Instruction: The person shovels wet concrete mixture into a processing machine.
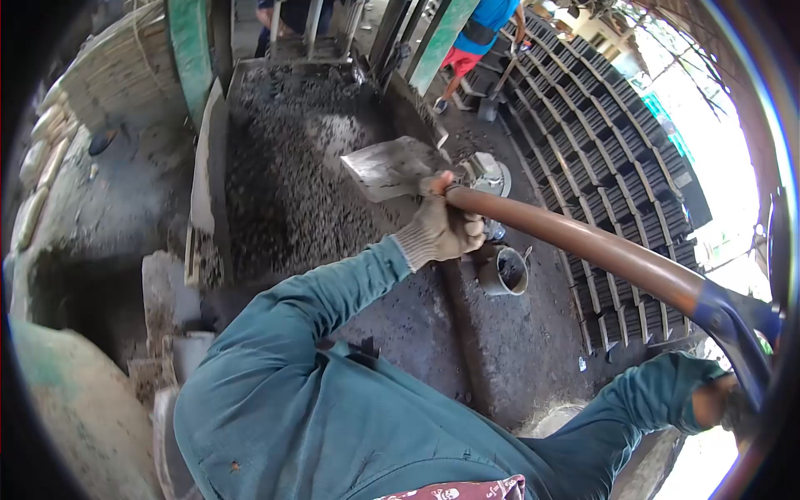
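A shovel slants across the view, its brown shaft (575, 237) running down to a dark blue handle (737, 333) at the right. My left hand (442, 225), in a pale knit glove, is closed around the shaft close to the blade. The metal blade (392, 169) is over the near right part of a trough of dark, gravelly mix (292, 175); some of the mix looks smeared by motion. At the right edge, my right hand (735, 408) is closed on the shovel's handle, partly in shadow and cut by the lens border.
The trough's side wall (208, 175) stands at the left. A bucket (503, 271) with dark contents sits right of the trough, below a pale round-edged object (487, 175). Racks of dark slabs (600, 183) line the right. A person in red shorts (463, 60) stands behind; another person (292, 17) is partly visible.
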The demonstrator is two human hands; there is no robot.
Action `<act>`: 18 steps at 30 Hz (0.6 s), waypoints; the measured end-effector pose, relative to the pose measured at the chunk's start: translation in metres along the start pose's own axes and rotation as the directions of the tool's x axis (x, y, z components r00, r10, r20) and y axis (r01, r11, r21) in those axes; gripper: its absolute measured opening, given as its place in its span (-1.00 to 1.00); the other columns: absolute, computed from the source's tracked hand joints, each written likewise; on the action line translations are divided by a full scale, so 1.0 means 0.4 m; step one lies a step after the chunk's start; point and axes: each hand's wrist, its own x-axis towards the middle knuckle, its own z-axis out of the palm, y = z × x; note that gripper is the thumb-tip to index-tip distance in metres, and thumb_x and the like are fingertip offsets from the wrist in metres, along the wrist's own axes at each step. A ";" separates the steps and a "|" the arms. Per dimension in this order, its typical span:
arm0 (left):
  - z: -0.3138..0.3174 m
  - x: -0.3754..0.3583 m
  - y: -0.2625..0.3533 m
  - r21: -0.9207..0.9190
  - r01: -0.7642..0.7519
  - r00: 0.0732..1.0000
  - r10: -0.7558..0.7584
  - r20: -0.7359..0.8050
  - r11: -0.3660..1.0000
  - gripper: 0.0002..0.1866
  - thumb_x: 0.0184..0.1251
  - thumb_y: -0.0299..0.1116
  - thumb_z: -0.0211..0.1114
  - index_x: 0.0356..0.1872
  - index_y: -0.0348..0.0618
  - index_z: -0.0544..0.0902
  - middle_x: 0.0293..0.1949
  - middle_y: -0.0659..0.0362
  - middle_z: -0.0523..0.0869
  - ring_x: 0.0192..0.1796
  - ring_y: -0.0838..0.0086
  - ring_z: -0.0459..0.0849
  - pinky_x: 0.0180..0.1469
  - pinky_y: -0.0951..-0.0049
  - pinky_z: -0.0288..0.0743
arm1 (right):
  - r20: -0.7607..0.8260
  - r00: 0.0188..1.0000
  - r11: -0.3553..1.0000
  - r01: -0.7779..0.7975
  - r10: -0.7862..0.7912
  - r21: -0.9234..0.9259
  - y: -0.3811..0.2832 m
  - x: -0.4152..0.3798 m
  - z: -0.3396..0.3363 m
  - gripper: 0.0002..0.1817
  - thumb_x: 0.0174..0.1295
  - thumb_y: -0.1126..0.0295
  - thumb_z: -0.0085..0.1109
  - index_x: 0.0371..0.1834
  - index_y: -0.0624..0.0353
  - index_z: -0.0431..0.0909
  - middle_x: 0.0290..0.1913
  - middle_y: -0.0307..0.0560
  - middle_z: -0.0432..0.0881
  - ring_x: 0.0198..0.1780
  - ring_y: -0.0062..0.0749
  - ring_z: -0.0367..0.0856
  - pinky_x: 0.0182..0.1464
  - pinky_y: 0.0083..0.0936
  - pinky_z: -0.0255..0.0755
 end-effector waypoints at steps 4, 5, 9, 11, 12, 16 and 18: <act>0.006 -0.008 -0.202 -0.033 -0.005 0.997 0.007 0.073 0.999 -0.27 0.23 0.53 0.19 -0.38 -0.06 0.69 -0.52 0.12 0.68 -0.50 0.20 0.62 -0.33 0.17 0.40 | -0.102 0.993 0.997 -0.071 0.067 -0.035 0.040 -0.073 -0.154 -0.66 0.53 0.17 0.06 -0.22 0.29 0.51 -0.43 -0.13 0.47 -0.53 -0.44 0.47 -0.39 -0.38 0.50; 0.002 -0.021 -0.246 -0.024 -0.003 0.996 0.005 0.084 1.000 -0.27 0.26 0.53 0.17 -0.38 -0.05 0.69 -0.52 0.13 0.69 -0.49 0.20 0.63 -0.34 0.16 0.41 | 0.103 0.988 0.989 0.107 -0.117 0.105 0.102 -0.111 -0.246 -0.72 0.51 0.24 0.13 -0.21 0.29 0.50 -0.43 -0.13 0.47 -0.53 -0.44 0.47 -0.37 -0.37 0.51; 0.023 -0.128 -0.378 -0.023 -0.010 1.000 0.010 -0.001 1.000 -0.29 0.37 0.49 0.11 -0.37 -0.03 0.70 -0.49 0.15 0.73 -0.48 0.20 0.67 -0.35 0.12 0.46 | 0.158 0.963 0.931 0.254 -0.219 -0.260 0.104 -0.153 -0.261 -0.62 0.51 0.21 0.12 0.23 0.21 0.38 -0.23 -0.12 0.47 -0.42 -0.43 0.49 -0.35 -0.38 0.49; 0.037 -0.191 -0.411 -0.018 -0.016 0.999 0.016 0.031 1.000 -0.33 0.40 0.46 0.10 -0.30 0.01 0.72 -0.46 0.16 0.75 -0.48 0.22 0.68 -0.34 0.11 0.48 | 0.108 0.958 0.912 0.287 -0.267 -0.293 0.119 -0.156 -0.234 -0.50 0.51 0.19 0.13 0.40 0.12 0.27 -0.13 -0.12 0.45 -0.37 -0.42 0.50 -0.34 -0.40 0.47; 0.038 -0.223 -0.425 0.004 -0.026 0.998 0.026 0.063 1.000 -0.33 0.40 0.46 0.11 -0.27 0.01 0.73 -0.46 0.17 0.75 -0.48 0.23 0.67 -0.33 0.11 0.49 | 0.031 0.964 0.939 0.266 -0.265 -0.220 0.159 -0.169 -0.232 -0.46 0.50 0.20 0.14 0.44 0.08 0.22 -0.10 -0.12 0.43 -0.35 -0.43 0.50 -0.34 -0.41 0.47; 0.063 -0.336 -0.423 0.045 -0.091 0.993 0.087 0.079 0.995 -0.30 0.41 0.49 0.06 -0.15 0.02 0.73 -0.46 0.16 0.75 -0.50 0.24 0.67 -0.33 0.10 0.49 | -0.162 0.965 0.976 0.213 -0.204 0.038 0.202 -0.157 -0.162 -0.38 0.48 0.23 0.18 0.52 0.02 0.15 -0.03 -0.13 0.40 -0.33 -0.47 0.49 -0.33 -0.49 0.44; 0.101 -0.389 -0.368 0.131 -0.128 0.991 0.130 -0.007 0.983 -0.27 0.39 0.53 0.03 -0.18 0.02 0.74 -0.50 0.17 0.72 -0.54 0.26 0.61 -0.34 0.10 0.45 | -0.038 0.928 0.847 0.320 -0.370 -0.424 0.194 -0.105 -0.099 -0.43 0.54 0.15 0.06 0.52 0.02 0.17 -0.02 -0.15 0.41 -0.32 -0.54 0.48 -0.35 -0.60 0.42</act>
